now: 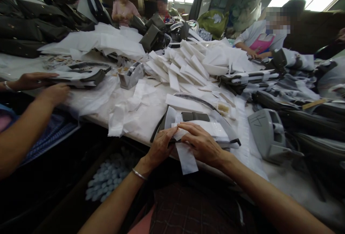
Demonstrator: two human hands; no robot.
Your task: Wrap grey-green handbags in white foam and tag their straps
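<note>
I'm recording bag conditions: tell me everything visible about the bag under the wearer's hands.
The dark, leather-looking bag lies at the near edge of the table, mostly covered by white wrapping. A grey-green band shows amid it, and a dark strap curves round its far side. The left hand and right hand touch its near side, where a white strip hangs down.

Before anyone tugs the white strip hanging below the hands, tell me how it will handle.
The strip probably bends easily: its free end hangs past the edge of the table. It looks thin, so it is likely light. A tug may meet some resistance, as the left hand and right hand are at its upper end.
</note>
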